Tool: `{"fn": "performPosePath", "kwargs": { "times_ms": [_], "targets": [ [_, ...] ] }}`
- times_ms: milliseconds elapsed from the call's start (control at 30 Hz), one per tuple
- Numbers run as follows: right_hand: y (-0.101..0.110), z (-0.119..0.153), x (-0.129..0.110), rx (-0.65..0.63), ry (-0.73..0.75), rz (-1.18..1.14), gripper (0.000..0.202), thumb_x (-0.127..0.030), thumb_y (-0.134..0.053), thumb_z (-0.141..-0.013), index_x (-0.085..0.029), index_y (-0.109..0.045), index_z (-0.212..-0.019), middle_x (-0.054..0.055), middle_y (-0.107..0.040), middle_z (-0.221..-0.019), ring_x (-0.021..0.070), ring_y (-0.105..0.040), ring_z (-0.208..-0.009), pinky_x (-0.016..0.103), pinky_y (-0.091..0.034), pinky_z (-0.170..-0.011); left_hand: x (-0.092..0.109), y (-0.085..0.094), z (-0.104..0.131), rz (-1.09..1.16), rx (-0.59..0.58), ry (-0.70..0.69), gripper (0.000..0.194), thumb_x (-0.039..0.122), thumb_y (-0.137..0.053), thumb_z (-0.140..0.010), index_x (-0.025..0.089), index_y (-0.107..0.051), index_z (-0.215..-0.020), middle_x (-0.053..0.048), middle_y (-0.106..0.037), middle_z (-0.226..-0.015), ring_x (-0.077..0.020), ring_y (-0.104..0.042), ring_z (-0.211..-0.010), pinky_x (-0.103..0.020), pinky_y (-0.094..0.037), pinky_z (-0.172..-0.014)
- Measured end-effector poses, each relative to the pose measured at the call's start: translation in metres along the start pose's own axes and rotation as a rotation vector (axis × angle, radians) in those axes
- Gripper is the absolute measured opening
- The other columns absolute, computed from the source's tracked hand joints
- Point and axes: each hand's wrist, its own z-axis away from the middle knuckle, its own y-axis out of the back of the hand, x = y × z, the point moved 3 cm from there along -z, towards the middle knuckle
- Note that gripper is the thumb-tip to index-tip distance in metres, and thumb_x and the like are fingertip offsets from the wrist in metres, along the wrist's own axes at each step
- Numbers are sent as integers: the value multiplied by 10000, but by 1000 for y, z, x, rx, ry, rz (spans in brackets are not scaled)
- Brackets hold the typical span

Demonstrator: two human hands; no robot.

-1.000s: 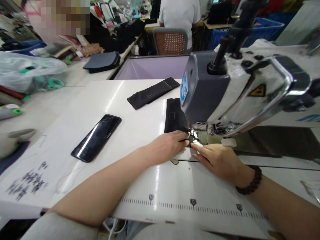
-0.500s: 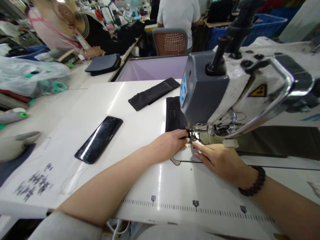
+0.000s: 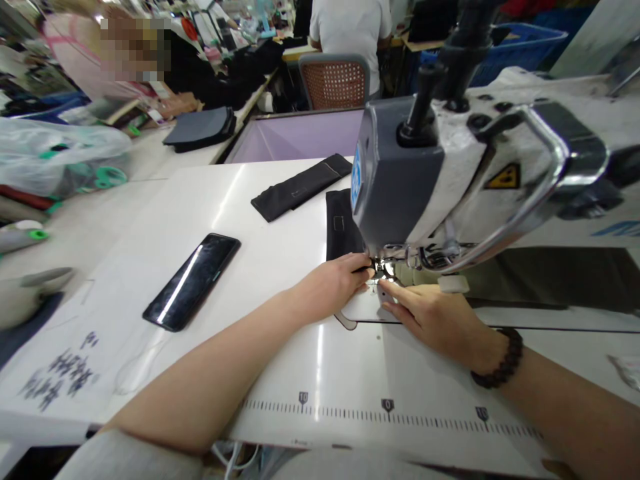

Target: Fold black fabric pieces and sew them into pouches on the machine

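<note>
A grey and white sewing machine [image 3: 400, 173] stands at the right, its metal presser foot [image 3: 381, 268] low over the needle plate. My left hand [image 3: 337, 283] is at the left of the foot, fingers bent and pressed together on the near end of a black fabric piece [image 3: 337, 223]. That piece lies flat and bears a small stitched rectangle; the machine head hides part of it. My right hand [image 3: 437, 323] rests on the plate at the right, index finger stretched to the foot and the thumb apart below. Whether any cloth lies under that fingertip is hidden.
Behind the hands lies another folded black piece [image 3: 303, 187]. A phone [image 3: 193, 281] is on the white tabletop [image 3: 270, 267] at the left. Farther off are a dark stack [image 3: 200, 127], a plastic bag [image 3: 60, 150], a chair [image 3: 335, 80] and a seated person [image 3: 350, 27].
The whole view has shifted slightly, so everything sits a little more to the left. Both hands keep their places at the presser foot, with barely any finger movement.
</note>
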Motion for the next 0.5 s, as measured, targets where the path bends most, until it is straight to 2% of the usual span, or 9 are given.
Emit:
{"fn": "performPosePath", "kwargs": {
  "times_ms": [500],
  "targets": [
    [-1, 0, 0, -10, -11, -1, 324, -332, -383, -868, -168, -561, -1083, 36, -652, -699, 123, -573, -562, 232, -339, -483, -5, -2, -2, -27, 57, -3, 195, 196, -415, -875, 112, -562, -971, -101, -526, -1119, -198, -519, -1032, -327, -465, -871]
  ]
}}
